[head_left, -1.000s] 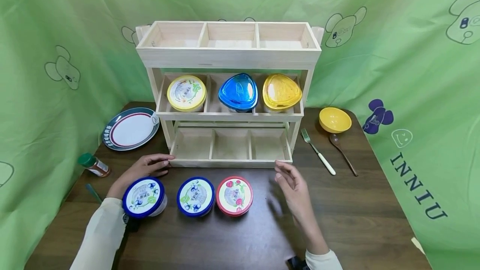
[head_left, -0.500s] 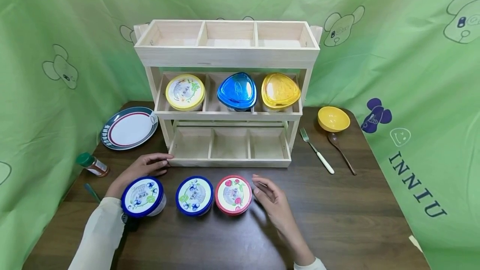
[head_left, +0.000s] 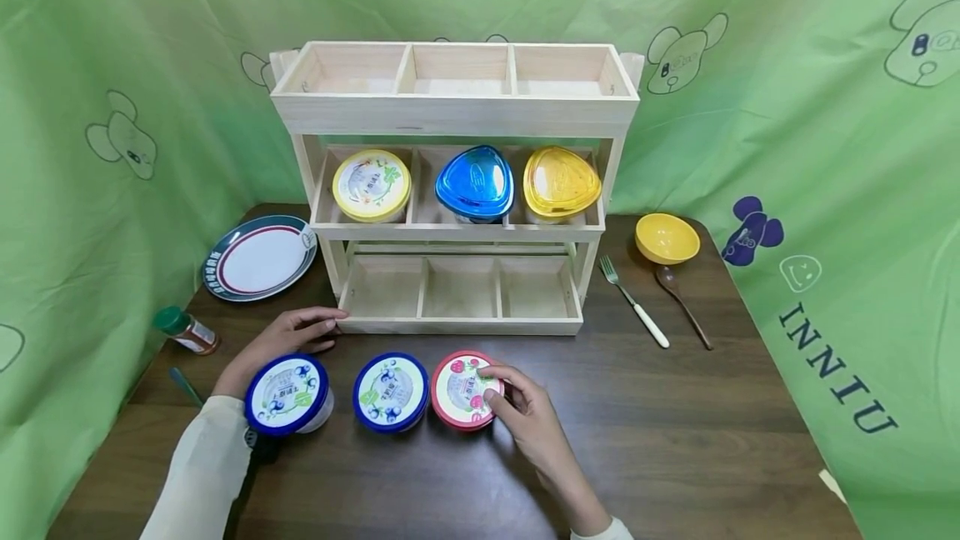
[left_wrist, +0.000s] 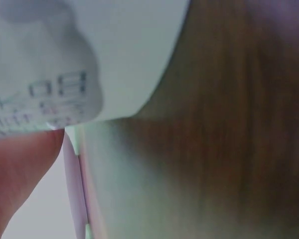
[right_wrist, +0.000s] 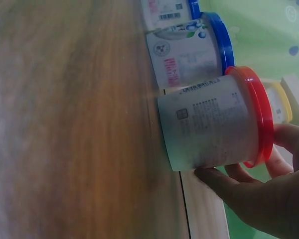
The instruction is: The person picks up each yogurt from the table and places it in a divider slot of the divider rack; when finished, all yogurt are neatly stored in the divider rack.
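My right hand (head_left: 528,423) is at the right side of the red-lidded tub (head_left: 461,394), with fingertips over its lid in the head view. In the right wrist view, fingers lie beside the red lid (right_wrist: 256,117) and the tub's wall; how firmly they touch cannot be told. My left hand (head_left: 288,340) rests by the front left corner of the wooden shelf's bottom tray (head_left: 461,327), fingertips at the corner. A blue-lidded tub (head_left: 287,394) stands beside my left wrist, its white wall (left_wrist: 129,45) close in the left wrist view. Another blue-lidded tub (head_left: 391,392) stands between.
The middle tier holds a yellow-lidded tub (head_left: 371,184), a blue-lidded container (head_left: 475,182) and a yellow container (head_left: 561,182). Left are a plate (head_left: 262,258) and a spice jar (head_left: 186,330). Right lie a fork (head_left: 636,307), a wooden spoon (head_left: 684,307) and a yellow bowl (head_left: 667,240).
My right hand has moved from the bottom tray's right front corner leftward and nearer to the body, to the red-lidded tub. My left hand and the tubs have stayed in place.
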{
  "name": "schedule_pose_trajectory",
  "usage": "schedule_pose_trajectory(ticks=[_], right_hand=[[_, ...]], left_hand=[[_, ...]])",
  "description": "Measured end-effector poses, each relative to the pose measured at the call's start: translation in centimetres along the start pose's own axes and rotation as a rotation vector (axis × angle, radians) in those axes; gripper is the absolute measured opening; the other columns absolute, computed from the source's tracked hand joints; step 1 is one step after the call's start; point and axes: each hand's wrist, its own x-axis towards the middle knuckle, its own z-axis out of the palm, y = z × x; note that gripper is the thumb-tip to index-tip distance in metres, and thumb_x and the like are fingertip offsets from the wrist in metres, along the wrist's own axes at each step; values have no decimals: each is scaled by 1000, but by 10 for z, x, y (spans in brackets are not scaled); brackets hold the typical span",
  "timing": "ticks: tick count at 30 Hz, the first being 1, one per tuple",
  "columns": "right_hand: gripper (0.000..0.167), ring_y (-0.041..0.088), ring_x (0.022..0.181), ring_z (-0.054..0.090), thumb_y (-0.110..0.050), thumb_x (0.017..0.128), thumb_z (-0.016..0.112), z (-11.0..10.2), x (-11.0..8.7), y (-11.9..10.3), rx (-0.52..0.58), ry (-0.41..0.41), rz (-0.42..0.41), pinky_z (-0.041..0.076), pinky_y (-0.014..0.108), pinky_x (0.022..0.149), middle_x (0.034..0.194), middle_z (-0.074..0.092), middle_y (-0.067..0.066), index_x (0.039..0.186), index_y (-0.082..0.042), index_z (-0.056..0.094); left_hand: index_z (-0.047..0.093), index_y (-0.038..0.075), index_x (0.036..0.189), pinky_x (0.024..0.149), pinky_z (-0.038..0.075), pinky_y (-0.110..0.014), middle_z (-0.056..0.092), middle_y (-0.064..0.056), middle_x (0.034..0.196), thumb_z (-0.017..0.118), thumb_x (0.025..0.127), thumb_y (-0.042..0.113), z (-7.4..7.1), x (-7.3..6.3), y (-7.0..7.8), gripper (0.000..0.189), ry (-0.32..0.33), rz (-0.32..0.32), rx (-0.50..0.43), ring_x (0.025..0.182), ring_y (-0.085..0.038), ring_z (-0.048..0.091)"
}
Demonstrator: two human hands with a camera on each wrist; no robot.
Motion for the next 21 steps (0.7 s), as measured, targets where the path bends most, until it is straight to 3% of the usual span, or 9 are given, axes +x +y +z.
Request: schedule_pose_trajectory(ticks=[6, 11, 21], right_hand=[[25, 19, 136, 57, -3, 104, 69, 1, -1, 0, -51, -4, 33, 45, 17, 110, 152, 60, 19, 128, -7, 75], [25, 18, 133, 59, -1, 106, 65, -2, -2, 0, -54, 18, 37, 48, 19, 108, 146, 65, 17, 129, -6, 75], [24, 13, 116, 63, 0, 108, 60, -26, -9, -4, -64, 116, 20, 53, 20, 96, 134, 68, 18, 128, 0, 73]], left_hand=[[53, -12, 151, 101, 61, -33, 48, -35, 156, 55, 115, 14, 2, -2, -5, 44, 19, -22, -11, 119, -6, 67], [51, -13, 152, 103, 60, -34, 46, -37, 157, 55, 116, 15, 1, 0, 0, 46, 6, -18, -1, 123, -9, 66], [52, -10, 153, 104, 60, -35, 46, -34, 158, 54, 116, 17, -1, 2, 3, 45, -4, -25, 8, 133, -27, 63]])
